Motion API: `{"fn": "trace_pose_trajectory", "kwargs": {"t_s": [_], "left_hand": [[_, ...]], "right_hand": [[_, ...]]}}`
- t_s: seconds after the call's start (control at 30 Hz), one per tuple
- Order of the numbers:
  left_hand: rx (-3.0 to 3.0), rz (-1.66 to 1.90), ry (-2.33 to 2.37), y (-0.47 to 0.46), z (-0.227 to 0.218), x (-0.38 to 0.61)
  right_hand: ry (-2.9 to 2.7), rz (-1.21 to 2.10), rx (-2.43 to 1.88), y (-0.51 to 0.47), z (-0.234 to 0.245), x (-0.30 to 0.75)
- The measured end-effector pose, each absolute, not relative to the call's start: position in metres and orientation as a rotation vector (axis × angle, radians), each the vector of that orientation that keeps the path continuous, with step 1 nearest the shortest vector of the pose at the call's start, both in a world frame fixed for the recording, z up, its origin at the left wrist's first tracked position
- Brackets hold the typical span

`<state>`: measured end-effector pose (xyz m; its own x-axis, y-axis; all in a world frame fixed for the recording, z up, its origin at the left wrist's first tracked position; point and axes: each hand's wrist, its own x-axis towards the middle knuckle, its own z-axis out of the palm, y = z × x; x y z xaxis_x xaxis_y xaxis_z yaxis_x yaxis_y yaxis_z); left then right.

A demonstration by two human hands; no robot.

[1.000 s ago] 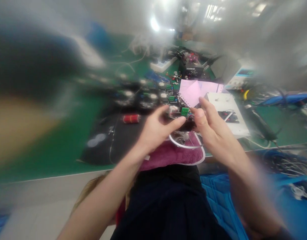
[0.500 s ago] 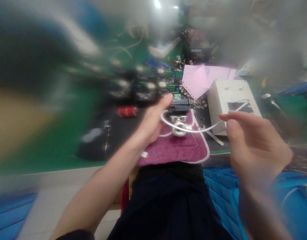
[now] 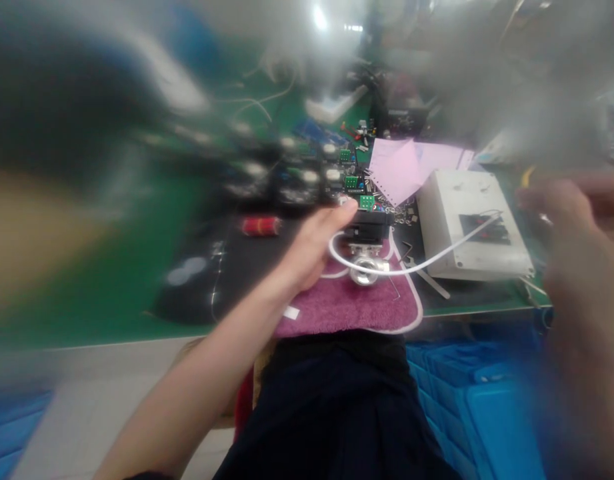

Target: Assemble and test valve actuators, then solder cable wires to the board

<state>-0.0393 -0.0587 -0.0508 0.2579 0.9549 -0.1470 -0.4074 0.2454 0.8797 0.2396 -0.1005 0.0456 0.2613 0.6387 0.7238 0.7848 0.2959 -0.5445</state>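
Note:
My left hand (image 3: 311, 247) rests over a magenta towel (image 3: 351, 303) and grips a small black device (image 3: 369, 230) with a silver round part (image 3: 365, 272) below it. A white tube (image 3: 427, 261) loops from the device and stretches to the right, over a white box (image 3: 474, 223), toward my right hand (image 3: 571, 253). That hand is raised at the far right and smeared by motion; its fingers look pinched near the tube's end, but the grip itself is unclear.
A green bench holds a black mat (image 3: 237, 267), a red spool (image 3: 260, 226), boards with green terminal blocks (image 3: 351, 181), pink papers (image 3: 401, 167) and tangled cables. Blue bins (image 3: 477, 400) sit below the bench at the right. The left side is blurred.
My right hand left the device and swung out to the right, drawing the white tube out with it. The left hand stayed on the device.

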Motion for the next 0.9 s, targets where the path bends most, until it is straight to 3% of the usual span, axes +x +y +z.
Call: {"fn": "trace_pose_trajectory", "kwargs": {"t_s": [0.13, 0.27, 0.47, 0.9], "left_hand": [[0.814, 1.069, 0.811, -0.059, -0.047, -0.038], [0.788, 1.068, 0.802, -0.060, -0.044, -0.037], [0.809, 1.059, 0.766, -0.060, -0.046, -0.041], [0.820, 1.049, 0.707, -0.061, -0.042, -0.039]], "right_hand": [[-1.622, 0.143, -1.473, -0.039, 0.061, 0.267], [-1.714, 0.164, -1.805, 0.002, 0.053, 0.283], [-1.732, 0.235, -1.781, 0.015, 0.021, 0.292], [-1.734, 0.279, -1.731, 0.012, 0.014, 0.301]]}}
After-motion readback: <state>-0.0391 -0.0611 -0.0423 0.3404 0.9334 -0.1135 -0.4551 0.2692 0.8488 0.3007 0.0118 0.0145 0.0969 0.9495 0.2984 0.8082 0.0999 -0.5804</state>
